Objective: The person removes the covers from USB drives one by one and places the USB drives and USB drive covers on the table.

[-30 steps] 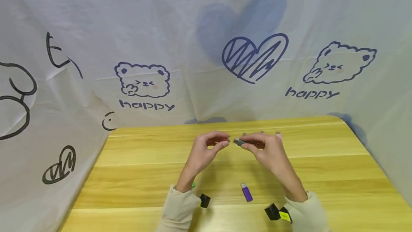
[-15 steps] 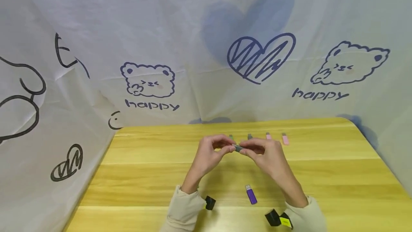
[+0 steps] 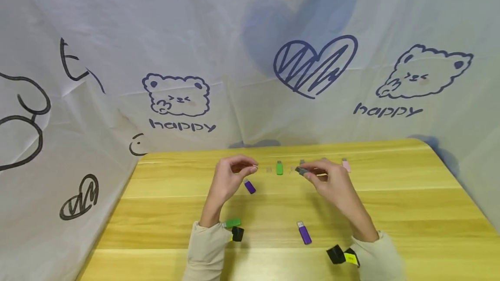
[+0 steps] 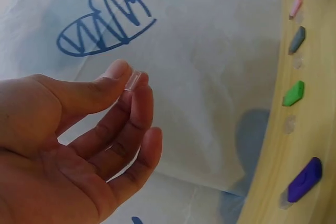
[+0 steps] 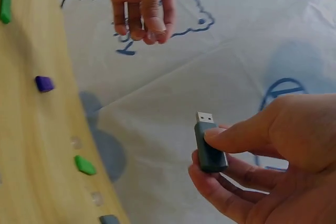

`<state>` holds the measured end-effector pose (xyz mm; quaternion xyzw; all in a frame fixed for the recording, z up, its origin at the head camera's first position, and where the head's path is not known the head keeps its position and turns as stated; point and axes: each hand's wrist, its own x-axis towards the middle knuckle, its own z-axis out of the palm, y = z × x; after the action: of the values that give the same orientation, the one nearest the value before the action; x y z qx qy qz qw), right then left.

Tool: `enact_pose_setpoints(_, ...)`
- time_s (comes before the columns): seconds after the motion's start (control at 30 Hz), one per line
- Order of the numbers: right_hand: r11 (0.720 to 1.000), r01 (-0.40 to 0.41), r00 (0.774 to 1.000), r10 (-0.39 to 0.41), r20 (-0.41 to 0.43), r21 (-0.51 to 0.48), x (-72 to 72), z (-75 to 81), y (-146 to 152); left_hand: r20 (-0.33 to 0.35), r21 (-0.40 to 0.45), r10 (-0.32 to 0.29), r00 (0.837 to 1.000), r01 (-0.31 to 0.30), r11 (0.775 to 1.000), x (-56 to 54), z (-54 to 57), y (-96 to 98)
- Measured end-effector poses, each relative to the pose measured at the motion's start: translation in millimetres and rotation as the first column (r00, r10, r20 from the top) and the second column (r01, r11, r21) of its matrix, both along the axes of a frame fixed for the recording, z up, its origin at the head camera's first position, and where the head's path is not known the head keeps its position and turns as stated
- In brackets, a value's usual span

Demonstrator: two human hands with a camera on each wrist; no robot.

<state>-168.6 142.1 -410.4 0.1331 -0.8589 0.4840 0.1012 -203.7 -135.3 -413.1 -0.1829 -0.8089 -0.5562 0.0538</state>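
My left hand (image 3: 228,179) pinches a small clear cap (image 4: 133,81) between thumb and fingertips, raised over the table. In my right hand (image 3: 330,179) is a dark grey USB stick (image 5: 210,145), held between thumb and fingers, its metal plug bare and pointing away from the palm. A gap separates the two hands. Below the left hand a purple USB stick (image 3: 250,187) lies on the table, and a green USB stick (image 3: 233,223) lies by the left sleeve. Another purple USB stick (image 3: 304,234) rests between the forearms.
Along the back of the wooden table (image 3: 156,185) lie a green stick (image 3: 279,168), a grey stick (image 4: 297,40) and pink sticks (image 3: 346,165). Small clear caps (image 3: 268,170) sit among them. A printed cloth (image 3: 242,55) hangs behind the table. Black wrist cameras (image 3: 237,233) jut from the sleeves.
The hands were apart, met at the grey USB stick half a second ago, and are apart again. The left hand has moved left with the clear cap; the right has shifted slightly right.
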Motion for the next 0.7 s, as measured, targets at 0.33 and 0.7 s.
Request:
enact_pose_setpoints(0.33, 0.996, 0.013, 0.976, 0.007, 0.219, -0.089, -31.9, -38.9, -21.7, 0.066, -0.08, 0.012, 0.998, -0.007, 0.997, -6.4, -14.4, 2.3)
enact_pose_setpoints(0.7, 0.975, 0.123, 0.923, -0.181, 0.341, 0.184, -50.3, -68.2, -52.9, 0.112, -0.165, 0.042, 0.993, -0.023, 0.986, -13.2, -32.9, 3.4)
